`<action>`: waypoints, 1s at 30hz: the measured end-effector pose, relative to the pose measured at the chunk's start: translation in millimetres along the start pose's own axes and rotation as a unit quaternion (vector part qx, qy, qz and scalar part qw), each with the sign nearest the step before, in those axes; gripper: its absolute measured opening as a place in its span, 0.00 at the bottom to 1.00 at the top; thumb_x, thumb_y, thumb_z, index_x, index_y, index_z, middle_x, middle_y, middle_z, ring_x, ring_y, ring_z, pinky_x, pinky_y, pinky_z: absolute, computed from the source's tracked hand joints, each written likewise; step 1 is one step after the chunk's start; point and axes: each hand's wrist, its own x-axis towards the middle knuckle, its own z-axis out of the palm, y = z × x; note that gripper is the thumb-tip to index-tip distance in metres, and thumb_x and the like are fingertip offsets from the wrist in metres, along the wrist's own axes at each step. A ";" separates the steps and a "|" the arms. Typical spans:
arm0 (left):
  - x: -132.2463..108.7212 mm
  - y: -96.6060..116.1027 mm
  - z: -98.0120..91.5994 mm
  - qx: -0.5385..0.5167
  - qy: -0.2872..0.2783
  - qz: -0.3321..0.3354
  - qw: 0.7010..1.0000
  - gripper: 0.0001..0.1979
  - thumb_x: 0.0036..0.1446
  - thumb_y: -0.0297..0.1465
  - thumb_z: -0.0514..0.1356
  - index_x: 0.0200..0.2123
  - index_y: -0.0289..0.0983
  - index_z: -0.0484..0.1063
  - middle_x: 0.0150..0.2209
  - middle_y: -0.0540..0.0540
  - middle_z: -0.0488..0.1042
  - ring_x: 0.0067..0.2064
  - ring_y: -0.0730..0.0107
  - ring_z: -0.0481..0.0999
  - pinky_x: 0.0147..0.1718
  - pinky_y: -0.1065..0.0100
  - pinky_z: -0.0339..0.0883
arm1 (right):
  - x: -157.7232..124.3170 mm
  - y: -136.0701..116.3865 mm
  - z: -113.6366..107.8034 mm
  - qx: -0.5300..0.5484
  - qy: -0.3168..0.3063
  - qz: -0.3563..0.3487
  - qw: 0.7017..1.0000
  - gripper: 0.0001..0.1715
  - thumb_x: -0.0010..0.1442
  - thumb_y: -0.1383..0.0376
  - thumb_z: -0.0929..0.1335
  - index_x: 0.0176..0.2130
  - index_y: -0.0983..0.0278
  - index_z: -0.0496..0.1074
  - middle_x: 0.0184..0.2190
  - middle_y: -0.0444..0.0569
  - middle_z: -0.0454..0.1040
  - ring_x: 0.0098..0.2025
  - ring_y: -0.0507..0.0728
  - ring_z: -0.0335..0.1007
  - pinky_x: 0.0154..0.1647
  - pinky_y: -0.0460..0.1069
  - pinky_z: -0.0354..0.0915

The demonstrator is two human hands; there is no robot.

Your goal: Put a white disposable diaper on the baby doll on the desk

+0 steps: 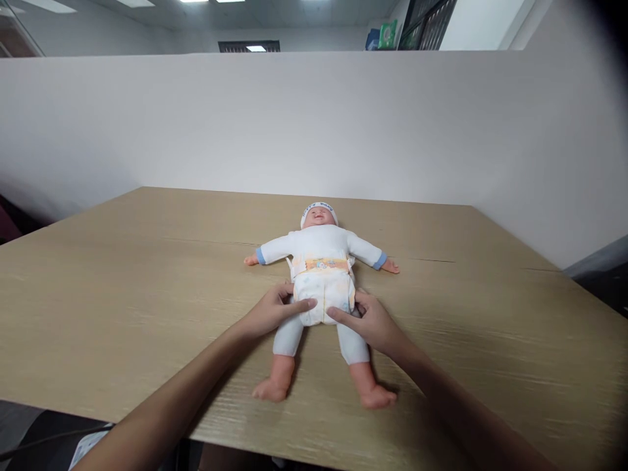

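A baby doll [320, 241] in a white outfit with blue cuffs and a white headband lies on its back, arms spread and bare feet toward me. Around its hips is a white diaper [324, 286] with an orange patterned band at the waist. My left hand [277, 310] grips the diaper's left edge near the leg, its thumb resting on the front. On the opposite side, my right hand [371, 320] holds the other edge in the same manner, thumb over the front. The fingertips of both hands are partly hidden beside the doll's hips.
The doll rests on a wooden table [147, 288] with thin seams across its top. Behind the table rises a white partition [294, 124]. A dark object [606, 281] stands past the right edge, and a dark cable [53, 437] shows below the front left edge.
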 end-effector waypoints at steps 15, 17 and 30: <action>-4.6 1.4 -3.4 0.037 0.004 0.048 0.998 0.38 0.44 0.37 0.79 0.58 0.39 0.73 0.59 0.39 0.76 0.60 0.47 0.74 0.59 0.53 0.69 | 3.5 6.8 -9.9 0.119 -0.103 0.011 0.987 0.33 0.52 0.52 0.81 0.53 0.60 0.77 0.52 0.50 0.82 0.57 0.70 0.77 0.60 0.64 0.73; -4.0 0.0 -4.1 0.049 0.001 0.058 0.997 0.35 0.46 0.35 0.78 0.57 0.39 0.73 0.59 0.39 0.76 0.61 0.47 0.74 0.60 0.53 0.69 | 5.1 6.8 -10.4 0.132 -0.106 0.018 0.985 0.33 0.52 0.52 0.81 0.53 0.60 0.77 0.52 0.50 0.83 0.57 0.70 0.77 0.60 0.64 0.73; -2.1 9.6 -7.7 0.047 -0.036 0.057 0.997 0.27 0.55 0.37 0.73 0.56 0.38 0.74 0.57 0.40 0.77 0.59 0.49 0.75 0.60 0.52 0.69 | 6.1 9.3 -14.7 0.175 -0.140 0.001 0.974 0.40 0.52 0.57 0.82 0.59 0.58 0.72 0.61 0.51 0.76 0.62 0.68 0.72 0.66 0.63 0.67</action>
